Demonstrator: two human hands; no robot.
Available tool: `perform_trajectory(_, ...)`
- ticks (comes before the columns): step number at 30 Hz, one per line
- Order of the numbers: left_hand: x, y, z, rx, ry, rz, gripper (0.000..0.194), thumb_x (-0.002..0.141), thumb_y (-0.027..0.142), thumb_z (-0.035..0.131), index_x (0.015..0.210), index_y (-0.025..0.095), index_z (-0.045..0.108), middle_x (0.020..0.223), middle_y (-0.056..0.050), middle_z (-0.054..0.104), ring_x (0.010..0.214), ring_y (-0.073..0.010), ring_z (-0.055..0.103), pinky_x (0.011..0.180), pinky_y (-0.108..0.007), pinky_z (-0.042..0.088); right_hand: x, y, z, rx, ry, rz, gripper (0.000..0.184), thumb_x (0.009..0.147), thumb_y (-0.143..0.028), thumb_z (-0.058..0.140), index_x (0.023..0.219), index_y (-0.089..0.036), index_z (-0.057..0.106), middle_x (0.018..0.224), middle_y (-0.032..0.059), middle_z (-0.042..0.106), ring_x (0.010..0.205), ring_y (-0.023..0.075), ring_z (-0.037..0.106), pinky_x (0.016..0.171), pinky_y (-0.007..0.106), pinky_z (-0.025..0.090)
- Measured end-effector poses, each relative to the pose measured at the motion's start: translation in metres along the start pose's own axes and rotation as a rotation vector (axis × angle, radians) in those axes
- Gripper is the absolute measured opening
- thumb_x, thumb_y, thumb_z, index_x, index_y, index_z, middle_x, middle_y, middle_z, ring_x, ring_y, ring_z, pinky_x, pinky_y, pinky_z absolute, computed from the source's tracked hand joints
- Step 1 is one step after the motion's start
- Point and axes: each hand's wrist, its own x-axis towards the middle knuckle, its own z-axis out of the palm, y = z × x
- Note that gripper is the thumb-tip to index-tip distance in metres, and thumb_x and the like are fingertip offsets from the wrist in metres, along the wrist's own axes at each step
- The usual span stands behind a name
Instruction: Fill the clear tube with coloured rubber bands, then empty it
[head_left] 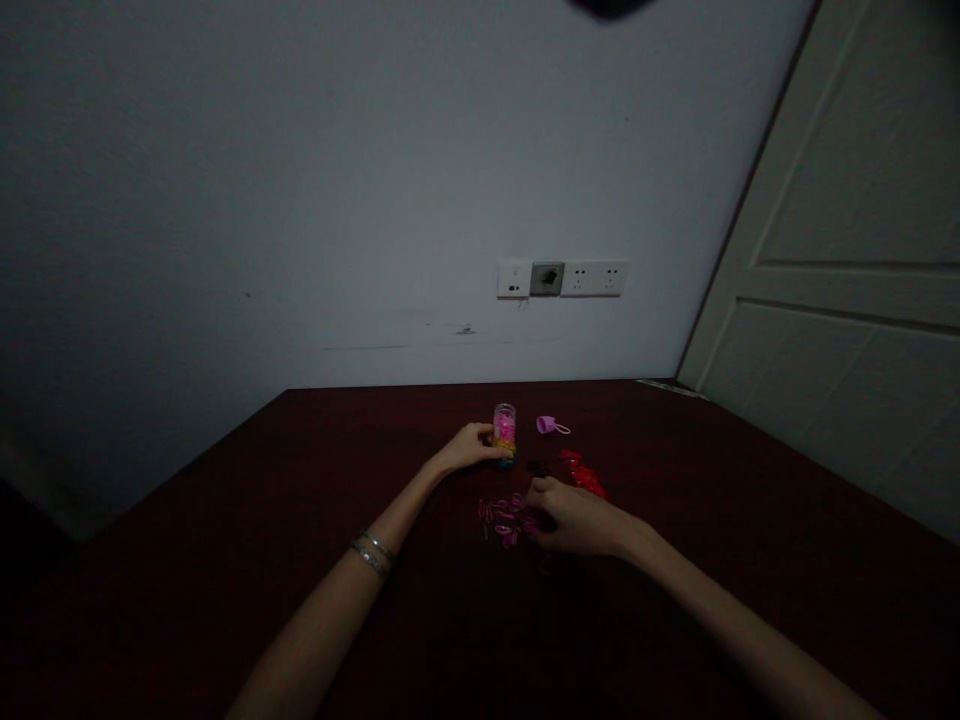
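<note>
My left hand [472,448] is wrapped round a small clear jar [505,432] that stands upright on the dark red table. Pink, yellow and blue bits fill the jar, and its mouth is uncovered. My right hand [566,515] rests low over a loose scatter of small pink loops [504,530], which look like hair ties. Its fingers are bent down and drawn together at the right side of the scatter; what they pinch, if anything, is hidden. Small dark loops [538,467] lie just beyond these fingers, and a heap of shiny red pieces [583,475] lies beside the hand.
A purple cap with a loop [546,425] lies on the table [360,430] to the right of the jar. Behind the table rises a pale wall with sockets [592,279]. A white panelled door [847,300] stands at the right. The light is dim.
</note>
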Motion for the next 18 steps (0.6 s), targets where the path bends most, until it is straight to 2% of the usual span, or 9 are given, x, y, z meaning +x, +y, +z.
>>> perform_trajectory(6,-0.0012,0.0017,0.0018,-0.051,-0.008,-0.044,0.044,0.061,0.042,0.068,0.088,0.008,0.063,0.078,-0.004,0.062,0.065,-0.0122,0.051,0.058,-0.022,0.037,0.0027,0.0003,0.0017,-0.024,0.004,-0.026,0.016,0.077,-0.022,0.05,0.086,-0.016,0.061,0.093,0.0082,0.058,0.081,0.0173,0.057,0.068,0.025,0.042)
perform_trajectory(12,-0.0026,0.0044,0.003,-0.127,-0.007,-0.05,0.042,0.061,0.038,0.07,0.091,0.009,0.064,0.08,-0.005,0.064,0.067,-0.0127,0.054,0.061,-0.022,0.04,0.006,0.0026,0.0048,-0.037,0.028,-0.031,0.016,0.077,-0.019,0.048,0.085,-0.017,0.063,0.091,0.0084,0.062,0.083,0.019,0.058,0.07,0.026,0.041)
perform_trajectory(18,-0.0038,0.0058,0.0031,-0.108,0.013,-0.041,0.041,0.062,0.036,0.07,0.091,0.008,0.065,0.077,-0.004,0.064,0.064,-0.0112,0.053,0.059,-0.021,0.039,0.0096,0.0043,0.0062,-0.013,0.045,-0.059,0.019,0.077,-0.016,0.046,0.081,-0.017,0.065,0.085,0.0075,0.064,0.076,0.0167,0.058,0.067,0.025,0.039)
